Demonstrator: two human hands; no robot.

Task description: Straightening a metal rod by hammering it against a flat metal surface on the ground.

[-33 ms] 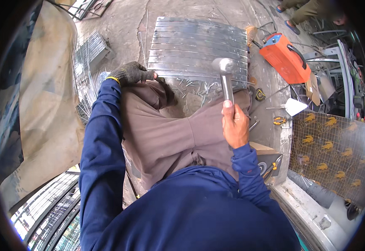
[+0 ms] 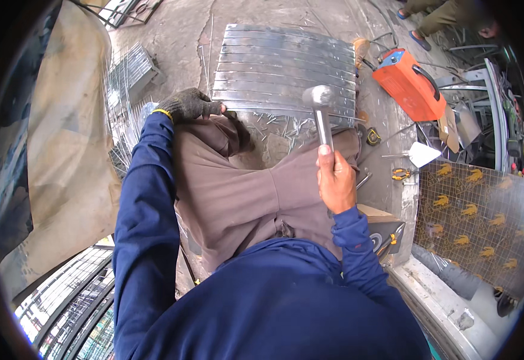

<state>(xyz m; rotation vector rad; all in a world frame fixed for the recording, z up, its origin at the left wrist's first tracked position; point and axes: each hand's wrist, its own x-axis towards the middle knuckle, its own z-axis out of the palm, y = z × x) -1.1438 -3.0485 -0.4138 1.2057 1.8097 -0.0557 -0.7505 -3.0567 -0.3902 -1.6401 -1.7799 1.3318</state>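
Observation:
My right hand (image 2: 337,183), bare, is wrapped round the handle of a steel hammer (image 2: 323,123), the thumb lying along it. The shiny rounded hammer head is raised and appears in front of the near right part of a silver metal panel (image 2: 274,66) made of parallel strips. In a dark knit glove with a yellow cuff, my left hand (image 2: 193,105) rests by my left knee at the panel's near left corner. Its fingers are bent together and one bare fingertip shows; whatever they pinch is hidden.
Thin metal offcuts (image 2: 280,127) litter the floor at the panel's near edge. To the right are an orange machine (image 2: 409,84), a tape measure (image 2: 373,136), yellow-handled pliers (image 2: 400,174) and a patterned board (image 2: 475,216). Bundled metal pieces (image 2: 133,72) lie left. Another person's legs (image 2: 439,18) show far right.
The hammer and my right hand have shifted very slightly left, the head a touch lower. My left hand has not visibly moved.

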